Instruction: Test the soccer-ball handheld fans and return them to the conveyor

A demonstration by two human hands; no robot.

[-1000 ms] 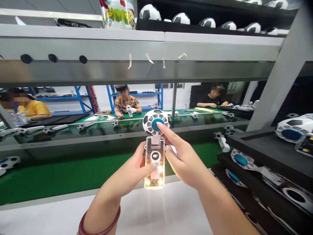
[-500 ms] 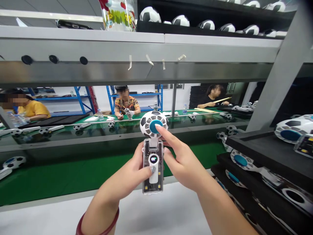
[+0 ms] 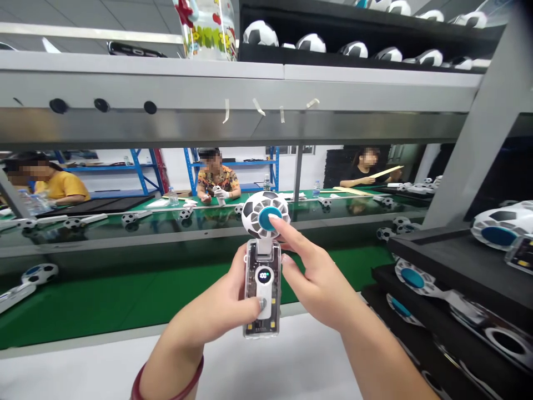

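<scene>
A handheld fan (image 3: 264, 289) stands upright in front of me, with a football-patterned head (image 3: 254, 214), a blue centre disc and a clear body with a lit round display. My left hand (image 3: 220, 303) is wrapped round the body from the left, its thumb on the white strip below the display. At the right, my right hand (image 3: 318, 278) touches the blue disc with its index fingertip. The right thumb is apart from that finger, near the upper right edge of the body. The other right fingers are mostly hidden behind.
Stacked black trays (image 3: 441, 244) with similar fans stand at the right. Beyond a white table edge (image 3: 233, 361) runs a green belt (image 3: 125, 294) with more fans. People sit across it. A shelf (image 3: 166, 78) with a decorated jar (image 3: 210, 36) spans above.
The view has shifted slightly, so most surroundings appear a little lower and to the right. Both hands keep their places on the fan, and the fingertip stays on the blue disc.
</scene>
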